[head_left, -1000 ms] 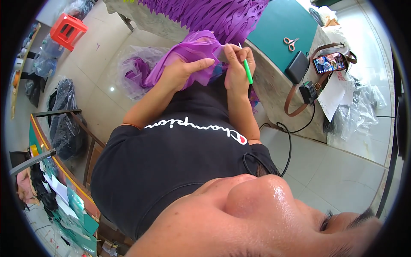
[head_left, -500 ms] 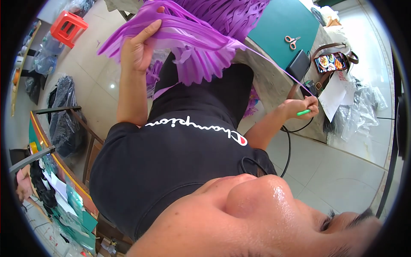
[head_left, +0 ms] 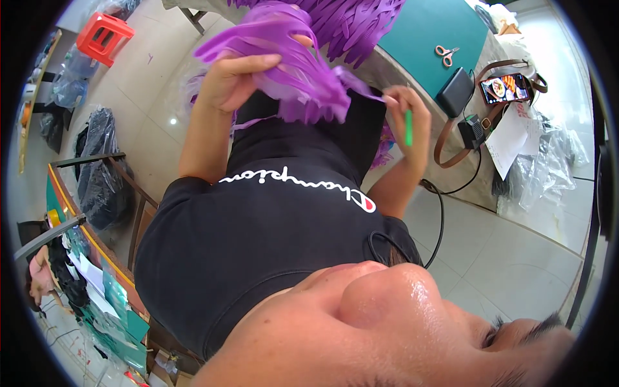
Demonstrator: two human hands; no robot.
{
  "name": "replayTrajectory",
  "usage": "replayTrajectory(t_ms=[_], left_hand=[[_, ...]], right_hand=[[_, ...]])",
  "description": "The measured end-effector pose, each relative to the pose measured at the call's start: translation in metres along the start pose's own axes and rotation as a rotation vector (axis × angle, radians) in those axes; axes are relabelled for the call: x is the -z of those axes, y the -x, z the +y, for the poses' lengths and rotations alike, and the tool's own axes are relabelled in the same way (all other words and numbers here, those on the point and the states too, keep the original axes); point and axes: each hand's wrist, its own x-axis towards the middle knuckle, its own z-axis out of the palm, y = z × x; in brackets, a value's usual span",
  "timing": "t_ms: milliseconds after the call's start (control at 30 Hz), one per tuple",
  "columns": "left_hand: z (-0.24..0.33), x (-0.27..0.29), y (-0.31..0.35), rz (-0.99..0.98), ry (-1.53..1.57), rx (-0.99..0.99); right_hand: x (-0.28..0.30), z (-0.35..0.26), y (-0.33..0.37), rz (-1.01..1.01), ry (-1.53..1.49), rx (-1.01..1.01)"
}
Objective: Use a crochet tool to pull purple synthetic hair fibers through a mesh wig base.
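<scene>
A bunch of thin, glossy purple strips point(head_left: 300, 77), joined along a ruffled sheet, hangs above my lap. My left hand point(head_left: 235, 80) is closed on its left side, the thumb lying over the folds. On the other side my right hand point(head_left: 411, 109) pinches the end of one strip, which runs back to the bunch. A slim green stick-like tool point(head_left: 408, 129) also sits in the right hand; its tip is hidden. Beyond the hands, a pile of darker purple strips point(head_left: 361, 26) hangs over the table's edge.
On the table's green mat point(head_left: 425, 26) lie orange-handled scissors point(head_left: 446, 55). Near them are a black case point(head_left: 456, 91), a lit phone point(head_left: 506, 88), a brown strap point(head_left: 445, 145) and clear plastic bags point(head_left: 548, 155). A red stool point(head_left: 105, 39) and black bag point(head_left: 100, 168) stand to the left.
My right hand has come in from the far right toward the bunch, and the stretched strip is now short. The left hand has shifted slightly right, and the bunch has gathered together.
</scene>
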Motion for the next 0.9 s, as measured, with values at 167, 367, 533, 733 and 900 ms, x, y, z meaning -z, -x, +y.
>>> replayTrajectory(t_ms=[167,367,533,733,900], left_hand=[[-0.005,-0.003,0.000,-0.041,0.062,0.205],[-0.003,0.031,-0.012,-0.132,0.550,0.303],[0.000,0.036,-0.011,-0.231,0.781,0.285],[0.004,0.046,-0.008,-0.154,0.732,0.310],[-0.010,0.027,-0.024,-0.067,0.493,0.215]], right_hand=[[-0.067,-0.031,-0.014,-0.184,-0.439,0.440],[-0.096,-0.022,-0.023,-0.228,-0.292,0.479],[-0.106,-0.036,-0.030,-0.194,-0.496,0.430],[-0.125,-0.030,-0.032,-0.113,-0.387,0.464],[-0.105,-0.048,-0.042,0.205,-0.439,0.440]])
